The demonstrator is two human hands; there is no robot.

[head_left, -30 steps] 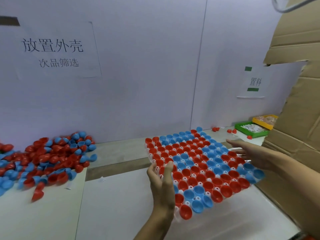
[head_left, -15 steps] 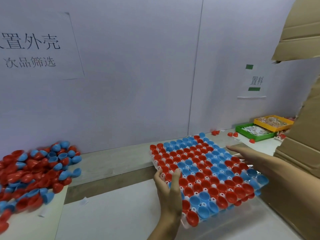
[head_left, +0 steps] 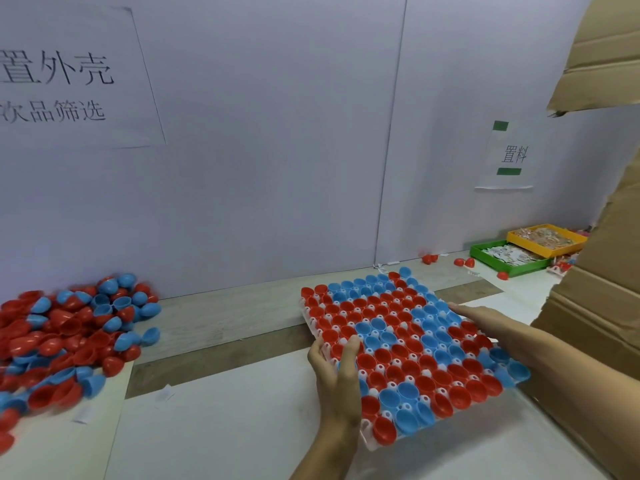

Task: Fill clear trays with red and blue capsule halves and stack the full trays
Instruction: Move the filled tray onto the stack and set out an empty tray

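A clear tray (head_left: 366,441) full of red and blue capsule halves (head_left: 398,341) is tilted slightly over the white table (head_left: 225,427). My left hand (head_left: 337,379) grips its left edge, thumb on top and fingers beneath. Along the tray's right edge lies my right hand (head_left: 485,322), its fingers straight and pressed against the rim. A loose pile of red and blue capsule halves (head_left: 69,341) sits at the far left of the table.
A big cardboard box (head_left: 606,306) stands close on the right, touching my right forearm. Behind it are a green bin (head_left: 485,252) and a yellow bin (head_left: 516,234) with small parts. A few stray red halves (head_left: 429,259) lie by the wall (head_left: 277,168).
The tray has moved rightward, away from the pile, and sunk a little, both hands staying on it. My view has turned to the right.
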